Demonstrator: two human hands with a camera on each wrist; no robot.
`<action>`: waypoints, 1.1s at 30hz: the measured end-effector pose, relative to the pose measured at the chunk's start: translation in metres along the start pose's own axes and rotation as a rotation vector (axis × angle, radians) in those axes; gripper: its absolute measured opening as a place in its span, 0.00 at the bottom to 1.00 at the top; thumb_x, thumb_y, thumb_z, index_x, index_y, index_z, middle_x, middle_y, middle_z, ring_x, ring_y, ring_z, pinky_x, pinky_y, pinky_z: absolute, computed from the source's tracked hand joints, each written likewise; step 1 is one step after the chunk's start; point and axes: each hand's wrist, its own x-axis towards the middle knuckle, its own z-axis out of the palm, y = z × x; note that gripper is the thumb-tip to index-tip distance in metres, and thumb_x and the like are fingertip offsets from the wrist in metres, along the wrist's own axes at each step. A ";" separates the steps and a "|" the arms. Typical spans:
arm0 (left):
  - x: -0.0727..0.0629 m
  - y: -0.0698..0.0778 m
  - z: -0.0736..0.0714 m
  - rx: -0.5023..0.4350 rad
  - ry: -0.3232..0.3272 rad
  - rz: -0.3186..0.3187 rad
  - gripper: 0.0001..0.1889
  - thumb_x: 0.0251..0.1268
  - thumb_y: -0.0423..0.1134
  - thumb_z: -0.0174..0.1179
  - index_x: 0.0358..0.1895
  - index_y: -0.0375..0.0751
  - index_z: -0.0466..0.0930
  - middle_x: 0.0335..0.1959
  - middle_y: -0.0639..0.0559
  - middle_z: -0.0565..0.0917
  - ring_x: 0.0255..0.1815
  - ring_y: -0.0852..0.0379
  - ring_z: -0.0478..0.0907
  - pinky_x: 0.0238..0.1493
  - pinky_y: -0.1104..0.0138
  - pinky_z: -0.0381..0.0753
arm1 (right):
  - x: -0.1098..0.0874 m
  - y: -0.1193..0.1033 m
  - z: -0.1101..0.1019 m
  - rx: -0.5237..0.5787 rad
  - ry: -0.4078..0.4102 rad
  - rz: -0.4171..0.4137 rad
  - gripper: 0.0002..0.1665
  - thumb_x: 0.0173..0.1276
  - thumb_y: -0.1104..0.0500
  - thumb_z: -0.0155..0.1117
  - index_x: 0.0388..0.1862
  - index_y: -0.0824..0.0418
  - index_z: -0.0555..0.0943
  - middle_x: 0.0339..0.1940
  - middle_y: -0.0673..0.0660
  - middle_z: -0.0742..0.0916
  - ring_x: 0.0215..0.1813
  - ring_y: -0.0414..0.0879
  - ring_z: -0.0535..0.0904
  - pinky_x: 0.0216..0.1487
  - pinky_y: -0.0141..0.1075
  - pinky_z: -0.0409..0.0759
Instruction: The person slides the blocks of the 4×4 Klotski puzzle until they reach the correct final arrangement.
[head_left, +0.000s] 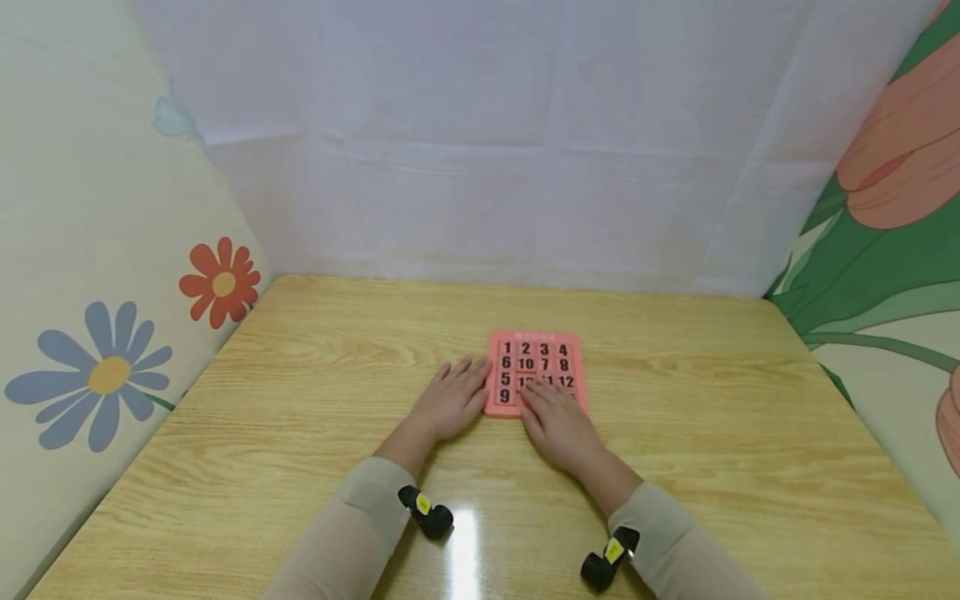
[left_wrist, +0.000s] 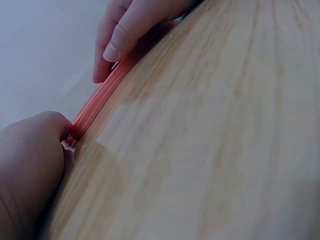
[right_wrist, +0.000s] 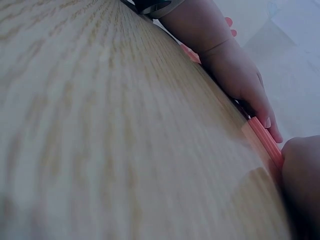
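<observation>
A pink number slide puzzle (head_left: 536, 364) lies flat on the table, black-numbered tiles in its frame. The top row reads 1, 2, 3, 4; below it come 6, 10, 7, 8. My left hand (head_left: 450, 400) lies along the puzzle's left edge, fingers nearly straight, fingertips right at the frame. Over the lower right tiles rests my right hand (head_left: 558, 423), its fingertips on the third row, covering part of the bottom row. From the left wrist, the puzzle's ridged pink side (left_wrist: 102, 100) shows between both hands; the right wrist view shows its near side (right_wrist: 266, 141) too.
The wood-grain table (head_left: 300, 367) extends around the puzzle on all sides. A white cloth (head_left: 450, 150) hangs behind it, with flower-print panels at left and right. Each sleeve cuff carries a black wrist camera (head_left: 427, 511).
</observation>
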 end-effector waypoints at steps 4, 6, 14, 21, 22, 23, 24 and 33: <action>0.000 0.000 0.000 -0.001 0.001 0.001 0.30 0.80 0.51 0.34 0.78 0.45 0.51 0.80 0.51 0.54 0.82 0.47 0.46 0.82 0.49 0.40 | -0.001 0.000 0.000 0.005 -0.004 0.000 0.28 0.79 0.47 0.44 0.71 0.58 0.71 0.74 0.56 0.73 0.77 0.53 0.63 0.80 0.48 0.55; 0.000 0.000 0.000 0.004 0.003 0.001 0.30 0.80 0.50 0.35 0.78 0.45 0.51 0.80 0.51 0.54 0.82 0.47 0.46 0.82 0.49 0.40 | -0.001 -0.001 -0.001 0.005 -0.002 -0.005 0.28 0.79 0.47 0.44 0.71 0.58 0.71 0.74 0.56 0.73 0.77 0.53 0.63 0.80 0.49 0.55; 0.000 0.001 0.000 -0.008 0.003 0.002 0.29 0.79 0.49 0.35 0.78 0.43 0.52 0.80 0.50 0.55 0.82 0.46 0.46 0.81 0.49 0.40 | -0.005 -0.001 -0.002 0.005 0.007 -0.026 0.27 0.79 0.47 0.45 0.70 0.58 0.72 0.73 0.55 0.73 0.77 0.52 0.63 0.80 0.48 0.57; 0.000 0.002 -0.001 -0.002 -0.004 -0.004 0.29 0.80 0.50 0.35 0.78 0.44 0.51 0.80 0.50 0.55 0.82 0.46 0.46 0.82 0.49 0.40 | -0.007 0.000 -0.001 0.005 0.002 -0.025 0.27 0.79 0.48 0.45 0.70 0.58 0.72 0.73 0.56 0.73 0.77 0.52 0.63 0.80 0.47 0.57; -0.001 0.002 -0.001 -0.002 -0.006 -0.005 0.29 0.80 0.50 0.35 0.78 0.44 0.51 0.80 0.50 0.54 0.82 0.46 0.45 0.82 0.49 0.40 | -0.008 0.000 -0.001 0.004 0.002 -0.025 0.27 0.79 0.48 0.45 0.70 0.58 0.72 0.73 0.56 0.73 0.77 0.53 0.63 0.80 0.47 0.57; 0.000 0.002 -0.001 0.000 -0.010 -0.007 0.29 0.80 0.50 0.35 0.79 0.44 0.50 0.80 0.50 0.54 0.82 0.47 0.45 0.82 0.50 0.39 | -0.008 0.000 -0.001 0.004 0.003 -0.027 0.27 0.79 0.49 0.45 0.70 0.58 0.72 0.73 0.56 0.73 0.77 0.53 0.63 0.80 0.48 0.57; 0.000 0.002 -0.001 0.002 -0.011 -0.008 0.29 0.80 0.50 0.34 0.79 0.45 0.50 0.80 0.51 0.54 0.82 0.47 0.45 0.82 0.50 0.39 | -0.008 0.000 -0.001 0.004 0.005 -0.031 0.27 0.79 0.49 0.46 0.70 0.59 0.72 0.73 0.57 0.73 0.77 0.54 0.63 0.80 0.48 0.57; 0.000 0.001 0.000 0.010 -0.015 -0.009 0.29 0.80 0.50 0.35 0.79 0.44 0.51 0.80 0.50 0.54 0.82 0.47 0.45 0.82 0.50 0.40 | -0.010 -0.001 0.000 0.009 0.017 -0.047 0.26 0.78 0.51 0.48 0.69 0.61 0.72 0.72 0.58 0.74 0.77 0.56 0.64 0.79 0.49 0.57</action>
